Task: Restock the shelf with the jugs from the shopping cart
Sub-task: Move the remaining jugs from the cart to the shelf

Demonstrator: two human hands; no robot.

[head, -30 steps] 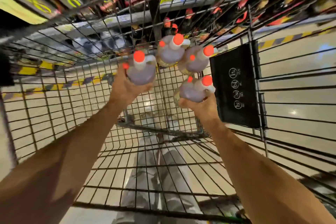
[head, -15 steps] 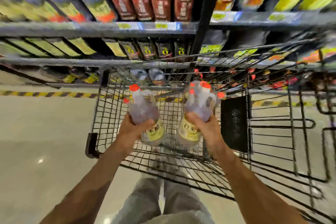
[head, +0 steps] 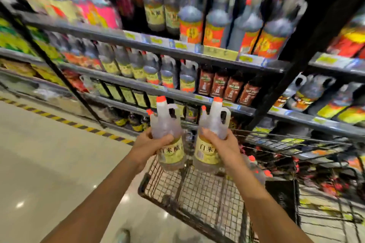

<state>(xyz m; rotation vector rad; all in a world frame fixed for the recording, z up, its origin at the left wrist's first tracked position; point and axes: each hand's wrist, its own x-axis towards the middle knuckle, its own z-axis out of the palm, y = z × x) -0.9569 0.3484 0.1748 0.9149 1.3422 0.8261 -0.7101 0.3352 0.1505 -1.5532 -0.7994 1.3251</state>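
Both jugs have been raised out of the shopping cart (head: 197, 199) since 0.5 s ago, and the view has been tilted up onto the shelf (head: 197, 55). 1 jug (head: 167, 134) is gripped by the left hand (head: 152, 144), fingers wrapped round its waist above the yellow label; the second jug (head: 212, 134) is clasped the same way by the right hand (head: 223, 144). Both are held upright, side by side, above the cart's near end.

The carrying step is judged to be in hand; placing is not yet begun. Similar jugs (head: 167, 73) are ranked at 12 o'clock of the hands, so a forward and upward reach into a gap there is called for, though no gap can be made out through the blur.

Pale clear liquid is seen in both held jugs, orange caps on. More orange-capped jugs (head: 254, 165) lie in the cart at 4 o'clock.
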